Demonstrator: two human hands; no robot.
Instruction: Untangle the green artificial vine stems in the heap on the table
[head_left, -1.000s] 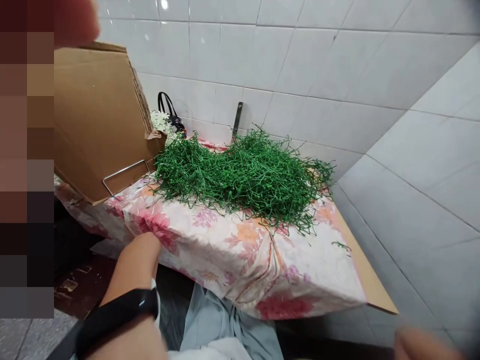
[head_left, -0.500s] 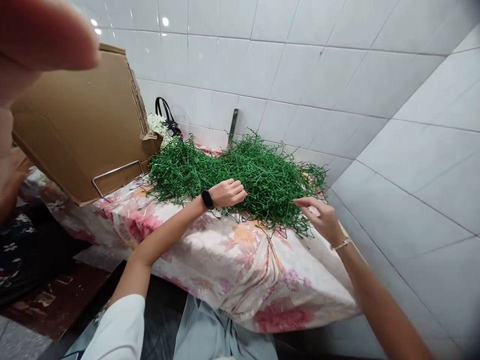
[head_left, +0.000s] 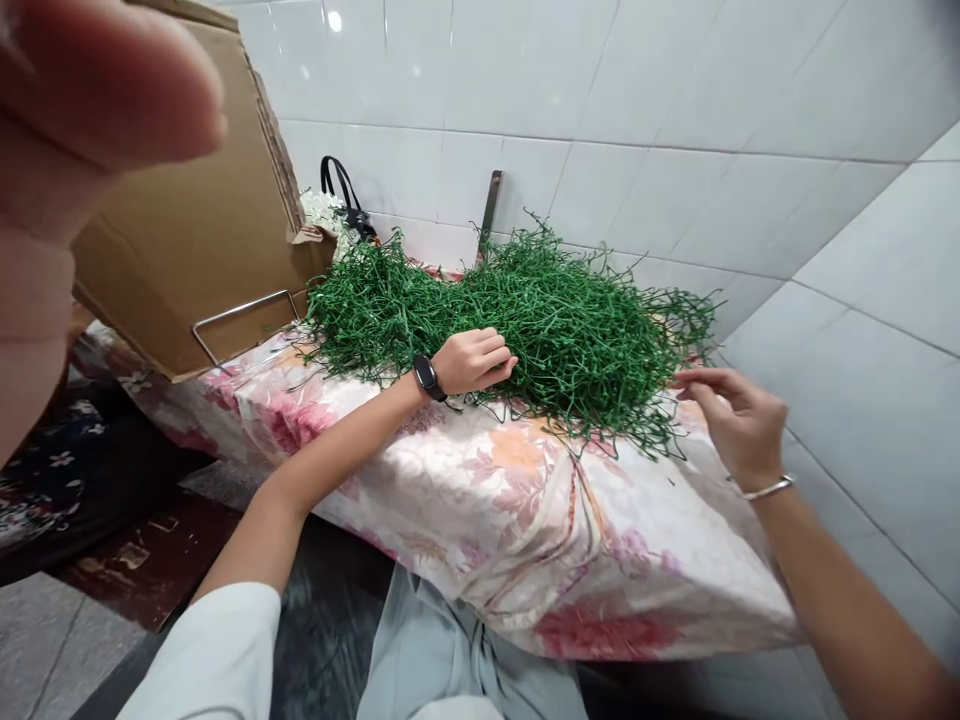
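Dressed Pale, with One Dark Accent

The short left sleeve (head_left: 217, 645) is plain white. A black band (head_left: 428, 377) with a rounded dark face circles the left wrist (head_left: 407, 393); a thin silvery bracelet (head_left: 766, 488), the right wrist (head_left: 774, 512). Below the table's (head_left: 457, 465) near edge, creased trousers (head_left: 427, 640) show pale grey-blue.

Stem heap (head_left: 570, 330) on tablecloth (head_left: 450, 480), cardboard (head_left: 187, 220) at left, metal strip (head_left: 490, 208) behind, tiled wall (head_left: 525, 90) beyond
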